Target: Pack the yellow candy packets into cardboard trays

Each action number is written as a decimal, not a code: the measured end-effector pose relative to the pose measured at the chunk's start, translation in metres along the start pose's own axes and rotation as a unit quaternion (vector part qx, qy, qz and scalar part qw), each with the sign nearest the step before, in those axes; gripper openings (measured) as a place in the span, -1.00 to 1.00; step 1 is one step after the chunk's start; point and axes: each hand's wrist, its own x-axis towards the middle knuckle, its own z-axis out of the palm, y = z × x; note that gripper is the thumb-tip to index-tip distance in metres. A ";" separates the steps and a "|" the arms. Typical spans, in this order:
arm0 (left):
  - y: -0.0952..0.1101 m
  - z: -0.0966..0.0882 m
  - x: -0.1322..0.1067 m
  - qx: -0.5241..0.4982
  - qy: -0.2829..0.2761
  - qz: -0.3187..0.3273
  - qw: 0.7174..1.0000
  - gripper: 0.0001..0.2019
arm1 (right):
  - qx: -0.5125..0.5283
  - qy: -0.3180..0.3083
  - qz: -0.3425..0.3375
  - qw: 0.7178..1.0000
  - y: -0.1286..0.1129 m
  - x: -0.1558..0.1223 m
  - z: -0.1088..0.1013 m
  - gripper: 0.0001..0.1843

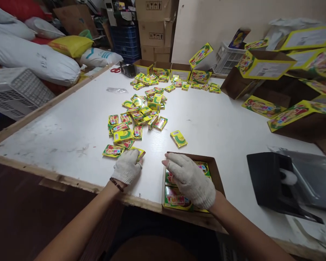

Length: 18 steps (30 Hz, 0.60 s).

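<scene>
Step, I judge: packing | my left hand (128, 165) touches a small box (140, 153) by the pile (123, 135) on the bench (217, 123), grip unclear | my right hand (191, 177), open, covers part of the carton (216, 174) | next needs a sure pinch

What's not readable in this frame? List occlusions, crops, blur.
All in the head view:
- Packed boxes in the open carton: partly covered by the right hand; full count unclear.
- Left hand grip on the yellow pack: partly hidden by the hand's back.
- Fine print on the loose packs: too small.
- Display boxes at right: blurred, some cut off by the right edge.
</scene>
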 end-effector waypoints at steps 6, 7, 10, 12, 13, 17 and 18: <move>0.028 -0.040 -0.018 -0.184 0.111 0.153 0.965 -0.83 | -0.050 0.009 -0.018 0.999 -0.014 0.025 -0.002 -0.57; 0.036 -0.048 -0.021 -0.236 0.121 0.181 0.947 -0.85 | -0.042 -0.003 -0.020 0.999 -0.015 0.028 -0.007 -0.56; 0.064 -0.060 -0.027 -0.426 0.122 0.159 0.882 -0.70 | 0.027 -0.025 0.039 0.999 -0.015 0.027 -0.029 -0.50; 0.085 -0.057 -0.027 -0.531 0.037 0.118 0.838 -0.55 | 0.077 -0.006 0.135 0.988 -0.013 0.014 -0.047 -0.44; 0.095 -0.053 -0.027 -0.555 -0.024 0.111 0.824 -0.53 | 0.092 0.001 0.178 0.980 -0.013 0.005 -0.056 -0.42; 0.128 -0.037 -0.029 -0.515 -0.174 0.181 0.820 -0.69 | 0.058 -0.060 0.219 0.972 -0.011 -0.035 -0.087 -0.56; 0.133 -0.033 -0.030 -0.491 -0.162 0.201 0.832 -0.70 | 0.038 -0.091 0.221 0.970 -0.009 -0.043 -0.092 -0.63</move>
